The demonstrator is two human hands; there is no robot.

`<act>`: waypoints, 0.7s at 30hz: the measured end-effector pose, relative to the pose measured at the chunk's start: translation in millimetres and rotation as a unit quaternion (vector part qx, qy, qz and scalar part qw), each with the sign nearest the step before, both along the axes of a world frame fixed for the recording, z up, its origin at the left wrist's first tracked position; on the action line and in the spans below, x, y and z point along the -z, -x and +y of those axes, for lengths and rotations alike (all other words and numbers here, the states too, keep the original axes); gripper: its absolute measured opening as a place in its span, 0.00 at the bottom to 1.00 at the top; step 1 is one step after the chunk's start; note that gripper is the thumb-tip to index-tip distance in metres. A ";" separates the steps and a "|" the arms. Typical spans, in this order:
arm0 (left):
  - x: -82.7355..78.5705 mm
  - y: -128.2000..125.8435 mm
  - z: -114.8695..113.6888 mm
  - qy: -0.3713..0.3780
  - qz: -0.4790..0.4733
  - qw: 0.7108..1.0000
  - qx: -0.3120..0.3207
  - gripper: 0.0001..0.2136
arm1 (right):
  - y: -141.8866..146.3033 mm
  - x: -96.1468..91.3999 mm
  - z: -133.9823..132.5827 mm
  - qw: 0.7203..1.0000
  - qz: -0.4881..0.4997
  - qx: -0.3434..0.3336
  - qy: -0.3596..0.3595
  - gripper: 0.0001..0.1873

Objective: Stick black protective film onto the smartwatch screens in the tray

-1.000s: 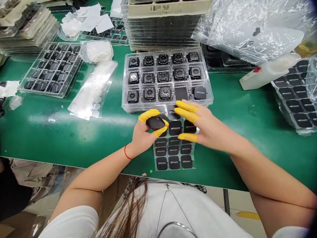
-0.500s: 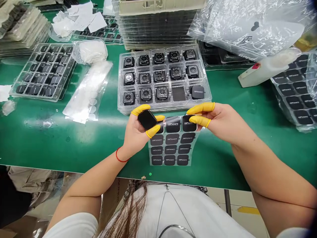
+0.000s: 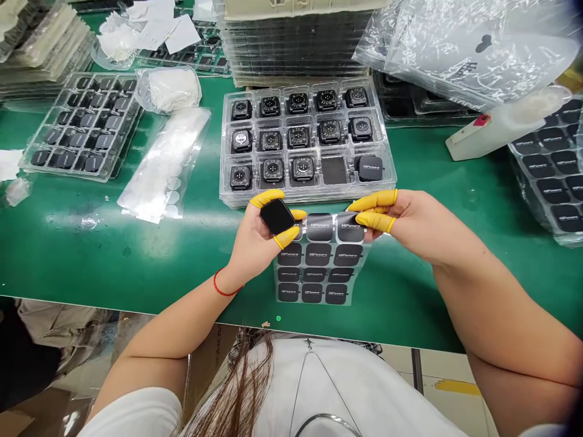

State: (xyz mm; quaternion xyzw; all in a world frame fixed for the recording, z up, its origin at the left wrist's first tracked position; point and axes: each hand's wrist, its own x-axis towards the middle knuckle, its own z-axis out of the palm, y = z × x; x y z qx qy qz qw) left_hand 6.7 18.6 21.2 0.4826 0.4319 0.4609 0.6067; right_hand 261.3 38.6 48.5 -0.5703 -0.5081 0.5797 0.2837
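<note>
Yellow rubber finger cots [image 3: 266,197] cap the fingertips on both hands. The left hand [image 3: 252,237], a red string [image 3: 226,286] around its wrist, is closed on a black square watch [image 3: 277,216], gripping it by the edges with its dark face turned up. That edge grip is a sound one, as it keeps the fingers off the glass. The right hand [image 3: 410,224] is pinched shut on the upper corner of a clear sheet of black printed stickers [image 3: 316,267]. The top row looks raised, though how far any sticker has come free is hard to tell from this view. A light pinch suits such thin film, leaving the lower rows flat on the green desk [image 3: 91,255].

Just beyond the hands sits a clear plastic tray [image 3: 228,197] of watches in rows, backs up. A bag of white round stickers [image 3: 164,164] lies to its left, with a tray of black pads [image 3: 68,167] farther out. A tall stack of trays [image 3: 296,42] stands behind, and a white bottle [image 3: 505,124] lies against a crumpled plastic bag [image 3: 469,48] on the right.
</note>
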 end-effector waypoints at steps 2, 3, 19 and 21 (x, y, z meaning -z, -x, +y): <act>-1.9 -0.4 -0.5 0.003 0.000 1.000 -0.002 0.26 | 1.2 3.2 -0.7 0.999 -0.006 0.013 -0.029 0.17; -2.9 -0.2 0.2 0.015 -0.005 1.000 -0.001 0.26 | 1.7 4.5 -1.8 0.998 -0.019 0.016 -0.057 0.15; 19.6 -7.3 -16.7 -0.064 0.170 0.957 0.227 0.24 | 44.3 4.8 -26.6 0.997 0.067 -0.047 0.000 0.12; 19.8 -7.3 -17.7 -0.063 0.179 0.955 0.228 0.25 | 47.9 8.2 -28.5 0.997 0.067 -0.046 0.002 0.12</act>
